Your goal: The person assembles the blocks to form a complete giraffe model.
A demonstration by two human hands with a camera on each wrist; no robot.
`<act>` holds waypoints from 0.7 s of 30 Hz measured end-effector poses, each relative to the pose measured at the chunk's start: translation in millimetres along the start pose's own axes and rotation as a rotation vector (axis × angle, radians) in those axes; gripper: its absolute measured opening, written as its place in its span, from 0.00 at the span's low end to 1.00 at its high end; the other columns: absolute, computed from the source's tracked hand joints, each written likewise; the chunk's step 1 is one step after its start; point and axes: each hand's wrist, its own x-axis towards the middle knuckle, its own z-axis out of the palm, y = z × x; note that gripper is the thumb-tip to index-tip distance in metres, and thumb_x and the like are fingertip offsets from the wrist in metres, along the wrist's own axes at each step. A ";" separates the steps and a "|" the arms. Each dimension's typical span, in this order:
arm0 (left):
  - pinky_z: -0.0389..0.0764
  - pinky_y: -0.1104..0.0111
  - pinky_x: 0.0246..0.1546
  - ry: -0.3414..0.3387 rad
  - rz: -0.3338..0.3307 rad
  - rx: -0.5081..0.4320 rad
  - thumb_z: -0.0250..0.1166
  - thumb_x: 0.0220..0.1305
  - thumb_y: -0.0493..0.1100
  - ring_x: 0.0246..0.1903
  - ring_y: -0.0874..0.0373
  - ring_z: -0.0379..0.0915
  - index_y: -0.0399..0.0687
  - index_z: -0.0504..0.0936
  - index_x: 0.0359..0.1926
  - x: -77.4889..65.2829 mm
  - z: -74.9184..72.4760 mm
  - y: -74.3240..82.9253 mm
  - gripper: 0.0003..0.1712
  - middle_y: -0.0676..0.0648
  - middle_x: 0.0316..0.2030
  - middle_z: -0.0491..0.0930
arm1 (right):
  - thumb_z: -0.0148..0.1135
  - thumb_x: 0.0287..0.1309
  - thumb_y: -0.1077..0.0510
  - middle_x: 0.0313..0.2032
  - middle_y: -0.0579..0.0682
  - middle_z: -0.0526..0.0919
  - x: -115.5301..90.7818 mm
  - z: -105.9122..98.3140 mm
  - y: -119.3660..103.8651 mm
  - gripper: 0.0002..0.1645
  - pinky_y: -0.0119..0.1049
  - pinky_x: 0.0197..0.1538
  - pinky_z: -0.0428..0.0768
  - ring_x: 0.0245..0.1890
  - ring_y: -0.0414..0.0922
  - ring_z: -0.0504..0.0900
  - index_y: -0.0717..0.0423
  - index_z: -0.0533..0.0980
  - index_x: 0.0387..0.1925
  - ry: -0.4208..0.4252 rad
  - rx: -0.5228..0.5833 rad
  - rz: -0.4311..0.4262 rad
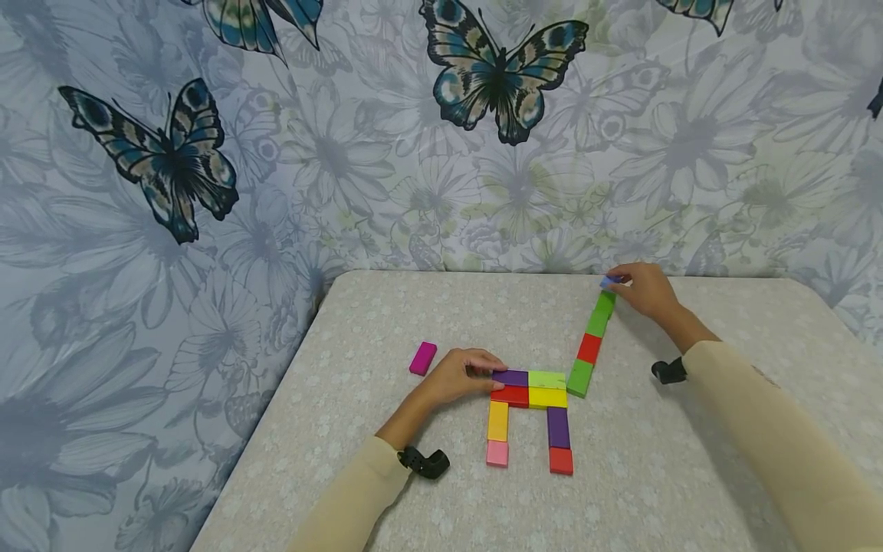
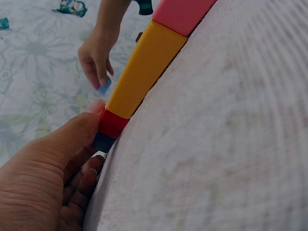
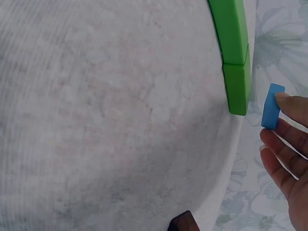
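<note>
My right hand (image 1: 645,290) pinches a small blue block (image 3: 272,107) between thumb and fingers, at the far end of a slanting row of green (image 1: 581,379) and red (image 1: 589,349) blocks. In the right wrist view a gap separates it from the end green block (image 3: 237,90). My left hand (image 1: 457,376) holds the left end of a purple block (image 1: 512,378) and a red block (image 1: 512,397), lying side by side. Its thumb touches the red one; the fingertips beyond are partly hidden. Light green (image 1: 546,379) and yellow (image 1: 548,398) blocks adjoin this pair.
Two legs extend toward me: an orange-yellow block (image 1: 497,422) with a pink block (image 1: 497,454), and a purple block (image 1: 559,427) with a red-orange block (image 1: 562,461). A magenta block (image 1: 423,358) lies apart at left. The table (image 1: 386,307) meets a butterfly-patterned wall (image 1: 386,153).
</note>
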 end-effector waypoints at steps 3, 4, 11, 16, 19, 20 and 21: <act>0.79 0.64 0.47 -0.008 0.006 -0.001 0.74 0.61 0.37 0.48 0.45 0.78 0.37 0.86 0.54 -1.0 -1.1 4.3 0.20 0.41 0.50 0.85 | 0.67 0.65 0.61 0.48 0.68 0.84 1.5 0.8 2.6 0.17 0.58 0.45 0.80 0.45 0.63 0.83 0.69 0.82 0.51 -0.008 -0.009 0.029; 0.79 0.64 0.47 -0.007 0.005 0.001 0.74 0.61 0.37 0.48 0.46 0.78 0.37 0.86 0.54 -1.0 -1.2 4.1 0.20 0.41 0.50 0.85 | 0.67 0.65 0.61 0.47 0.68 0.84 2.4 0.9 3.2 0.18 0.57 0.44 0.80 0.44 0.63 0.83 0.69 0.82 0.51 -0.013 -0.009 0.040; 0.79 0.64 0.48 0.018 0.001 0.006 0.75 0.60 0.35 0.48 0.49 0.78 0.38 0.87 0.52 -0.6 0.6 1.3 0.19 0.43 0.49 0.85 | 0.66 0.66 0.62 0.50 0.69 0.83 7.0 4.1 11.5 0.16 0.57 0.44 0.81 0.45 0.65 0.83 0.70 0.82 0.51 -0.049 -0.021 0.066; 0.78 0.68 0.47 0.026 0.001 0.016 0.75 0.59 0.35 0.48 0.54 0.79 0.38 0.88 0.52 0.2 2.3 -2.7 0.18 0.44 0.48 0.86 | 0.65 0.65 0.64 0.49 0.70 0.83 7.1 6.8 15.4 0.15 0.58 0.46 0.81 0.46 0.66 0.83 0.71 0.82 0.49 -0.063 -0.036 0.061; 0.78 0.68 0.46 0.021 0.004 0.015 0.75 0.59 0.35 0.47 0.52 0.79 0.38 0.88 0.52 -0.1 1.0 -1.5 0.18 0.44 0.48 0.86 | 0.62 0.66 0.66 0.49 0.70 0.83 7.3 8.4 15.4 0.13 0.58 0.47 0.80 0.46 0.66 0.82 0.71 0.83 0.49 -0.081 -0.033 0.064; 0.78 0.68 0.46 0.019 0.007 0.013 0.75 0.59 0.35 0.47 0.51 0.79 0.37 0.87 0.52 -0.2 0.3 -0.7 0.19 0.43 0.48 0.86 | 0.61 0.67 0.67 0.49 0.70 0.83 7.8 8.9 15.3 0.13 0.58 0.47 0.79 0.46 0.65 0.82 0.70 0.83 0.48 -0.088 -0.031 0.066; 0.78 0.67 0.46 0.018 0.007 0.010 0.75 0.59 0.35 0.47 0.49 0.78 0.38 0.87 0.52 -0.4 -0.3 0.2 0.18 0.43 0.48 0.86 | 0.60 0.67 0.67 0.49 0.70 0.83 8.2 9.5 15.3 0.13 0.58 0.47 0.79 0.46 0.65 0.82 0.70 0.83 0.48 -0.093 -0.028 0.070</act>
